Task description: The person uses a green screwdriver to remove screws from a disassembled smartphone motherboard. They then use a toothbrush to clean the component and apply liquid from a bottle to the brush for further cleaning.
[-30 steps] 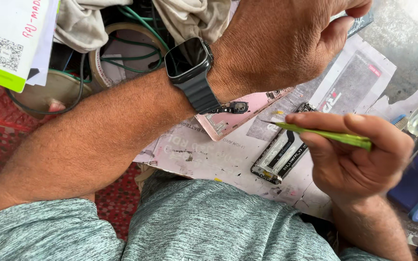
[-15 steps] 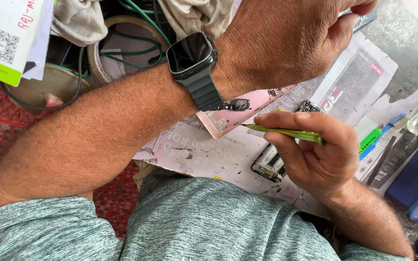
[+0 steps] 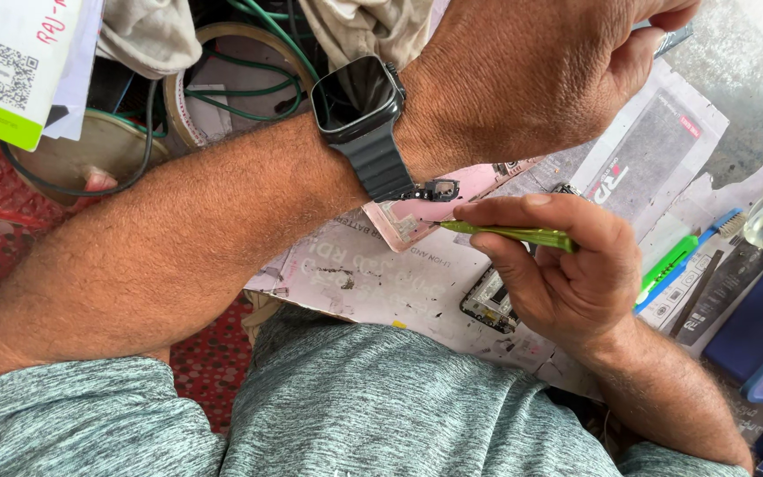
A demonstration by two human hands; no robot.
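Clearly the pink phone frame [image 3: 417, 216] lies on the paper-covered desk [image 3: 355, 274], just beyond the right hand [image 3: 567, 274], whose grip is closed on a thin green pry tool [image 3: 505, 234] with its tip touching the frame's edge. Above that grip, the left hand [image 3: 532, 71], wearing a dark smartwatch [image 3: 359, 97], pinches a small grey part [image 3: 668, 40]. Judging by the angle, the tip could slip and gouge the frame's small black connector [image 3: 441, 187] if pushed hard.
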